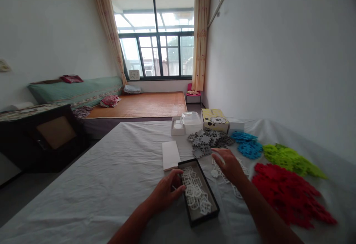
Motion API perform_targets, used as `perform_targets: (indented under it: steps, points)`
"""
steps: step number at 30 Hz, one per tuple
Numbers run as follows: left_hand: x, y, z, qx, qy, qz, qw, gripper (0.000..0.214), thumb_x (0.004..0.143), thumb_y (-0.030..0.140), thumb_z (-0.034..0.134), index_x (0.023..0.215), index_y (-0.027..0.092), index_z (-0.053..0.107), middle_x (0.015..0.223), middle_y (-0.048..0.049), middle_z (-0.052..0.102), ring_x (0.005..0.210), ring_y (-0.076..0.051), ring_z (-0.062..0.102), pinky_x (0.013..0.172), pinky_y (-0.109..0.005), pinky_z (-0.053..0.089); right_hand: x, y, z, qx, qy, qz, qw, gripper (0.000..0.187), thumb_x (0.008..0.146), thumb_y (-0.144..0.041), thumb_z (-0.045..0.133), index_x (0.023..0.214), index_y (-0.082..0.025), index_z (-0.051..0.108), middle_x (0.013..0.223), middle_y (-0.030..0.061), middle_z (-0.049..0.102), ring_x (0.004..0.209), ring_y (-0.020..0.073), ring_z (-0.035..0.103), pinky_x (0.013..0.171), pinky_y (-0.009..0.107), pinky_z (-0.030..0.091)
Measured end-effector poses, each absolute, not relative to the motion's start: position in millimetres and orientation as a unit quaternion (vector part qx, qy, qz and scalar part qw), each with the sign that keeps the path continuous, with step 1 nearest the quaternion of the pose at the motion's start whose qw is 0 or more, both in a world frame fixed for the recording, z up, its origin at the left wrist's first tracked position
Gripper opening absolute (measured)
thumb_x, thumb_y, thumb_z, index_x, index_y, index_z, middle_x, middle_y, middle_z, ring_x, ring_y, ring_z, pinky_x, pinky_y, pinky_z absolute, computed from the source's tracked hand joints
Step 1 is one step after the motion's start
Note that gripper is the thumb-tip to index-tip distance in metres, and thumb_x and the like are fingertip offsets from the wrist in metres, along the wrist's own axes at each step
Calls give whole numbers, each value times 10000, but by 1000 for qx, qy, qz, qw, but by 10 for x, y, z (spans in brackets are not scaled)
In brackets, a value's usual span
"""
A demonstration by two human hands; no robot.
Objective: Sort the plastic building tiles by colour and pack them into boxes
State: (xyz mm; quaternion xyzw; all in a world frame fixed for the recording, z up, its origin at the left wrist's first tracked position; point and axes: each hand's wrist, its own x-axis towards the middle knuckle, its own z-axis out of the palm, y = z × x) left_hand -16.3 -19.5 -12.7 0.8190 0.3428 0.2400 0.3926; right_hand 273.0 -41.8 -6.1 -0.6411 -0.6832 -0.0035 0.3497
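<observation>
A shallow black box (204, 177) lies on the white cloth in front of me, with several white openwork plastic pieces (191, 186) inside. My left hand (169, 188) is at the box's left side, thumb and fingers curled against its rim. To the right of the box, my right hand (228, 164) hovers with index finger and thumb apart and nothing visible between them. Under and around that hand lie more white pieces (236, 190), partly hidden by the hand and forearm. Just beyond it is a pile of grey snowflake-shaped pieces (207, 140).
Blue pieces (247, 145), yellow-green pieces (289, 158) and red pieces (286, 194) lie in piles on the right. A white lid-like panel (170, 155), a small white box (177, 126), a clear plastic container (191, 122) and a yellow cartoon box (214, 119) stand farther back.
</observation>
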Motion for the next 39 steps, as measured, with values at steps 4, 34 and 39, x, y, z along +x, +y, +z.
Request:
perform_targets:
  steps: [4,34,39]
  points:
    - [-168,-181,-140,824,339,237,386,370,823,324,524,1158,187,445,799,6,557,659,-99,501,594,-210,401,3199,-361,-276,-793,-580,-4,186,732,756,-682,424,1290,-186,490,1311,190,478,1211,393,391,901,564,367]
    - [-170,-187,-93,833,327,233,380,363,834,360,510,1151,189,466,798,5,557,687,-107,511,624,-219,420,3149,-307,-247,-709,-620,97,323,166,664,-350,594,744,-205,609,811,37,665,797,218,611,746,305,425]
    - [-164,-191,-123,830,320,222,400,440,795,358,572,1181,199,433,811,7,573,676,-103,524,597,-209,425,2845,-381,3,-655,-553,146,494,303,670,-477,624,783,-198,587,708,0,627,662,172,570,633,268,424]
